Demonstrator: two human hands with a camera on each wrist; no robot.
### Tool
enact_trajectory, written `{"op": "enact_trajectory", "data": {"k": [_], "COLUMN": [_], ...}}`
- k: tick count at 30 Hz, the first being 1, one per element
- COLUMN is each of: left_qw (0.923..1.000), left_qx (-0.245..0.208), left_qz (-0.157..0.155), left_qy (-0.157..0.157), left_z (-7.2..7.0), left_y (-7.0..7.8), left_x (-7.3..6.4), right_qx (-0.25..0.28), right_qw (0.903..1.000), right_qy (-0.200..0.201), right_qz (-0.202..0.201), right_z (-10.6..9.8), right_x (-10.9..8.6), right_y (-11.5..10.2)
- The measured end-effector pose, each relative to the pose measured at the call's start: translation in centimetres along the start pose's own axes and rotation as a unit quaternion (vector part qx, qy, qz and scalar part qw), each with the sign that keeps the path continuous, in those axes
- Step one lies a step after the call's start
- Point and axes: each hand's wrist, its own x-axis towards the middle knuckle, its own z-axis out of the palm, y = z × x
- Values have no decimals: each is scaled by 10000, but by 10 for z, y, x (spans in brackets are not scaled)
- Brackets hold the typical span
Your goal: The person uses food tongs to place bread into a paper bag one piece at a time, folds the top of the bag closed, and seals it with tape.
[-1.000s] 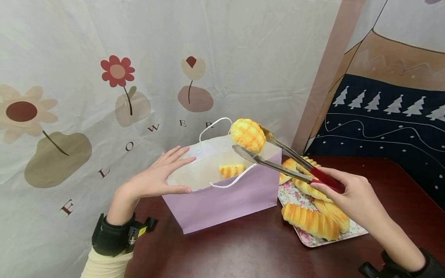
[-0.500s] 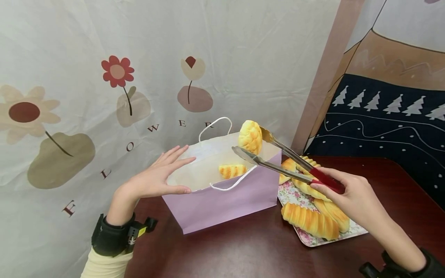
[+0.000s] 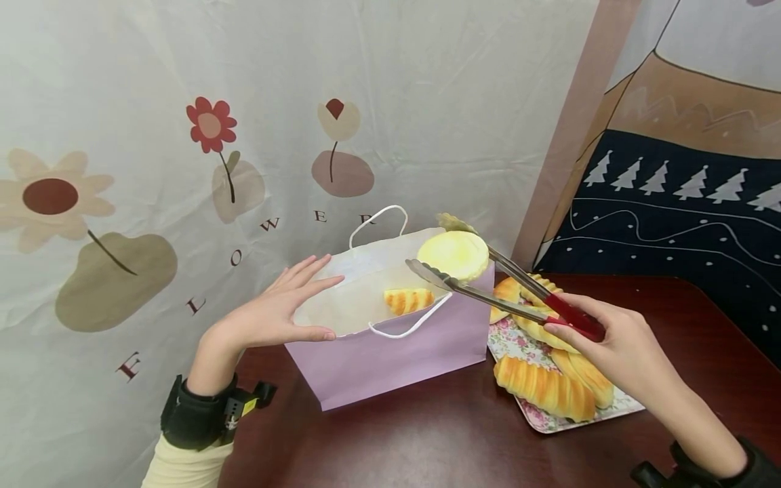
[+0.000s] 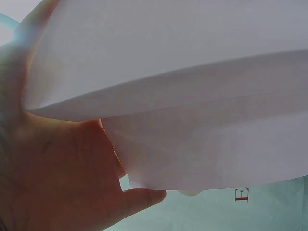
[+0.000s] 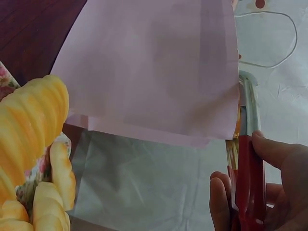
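Note:
In the head view, my right hand (image 3: 616, 339) grips red-handled metal tongs (image 3: 518, 281) over the right end of a lilac paper bag (image 3: 403, 359). A round bun (image 3: 453, 254) is between the spread tong tips, its pale flat underside showing, close over the bag's mouth. Another piece of bread (image 3: 407, 300) is visible inside the bag. My left hand (image 3: 277, 312) lies at the bag's left end, fingers straight and spread, thumb along the near rim. The left wrist view shows this hand (image 4: 62, 168) against the paper. From the right wrist, the bag hides most of the bun.
A floral tray (image 3: 537, 423) with several breads (image 3: 546, 388) stands right of the bag, under the right forearm. White cord handles (image 3: 411, 332) stick up from the bag's rims. Behind the dark wooden table (image 3: 415, 447) hangs a printed cloth (image 3: 464, 108).
The bun has turned over between the tong tips, from its scored top to its pale underside, and shifted slightly right and down. The tongs' far tip has moved up-left. My left hand stays put.

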Motion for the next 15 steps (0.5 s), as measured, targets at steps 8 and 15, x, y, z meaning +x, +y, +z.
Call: {"op": "enact_trajectory", "data": {"k": [8, 15], "left_qw": [10000, 10000], "left_qx": [-25, -56], "left_qz": [-8, 32], "left_qy": [-9, -5], "left_z": [-1, -1], "left_y": [0, 1], "left_x": [-1, -1], "right_qx": [38, -28], "right_qw": [9996, 9991], "right_qy": [194, 153], "right_qz": [-182, -382], "right_z": [1, 4], "right_x": [2, 5], "right_y": [-3, -7]}}
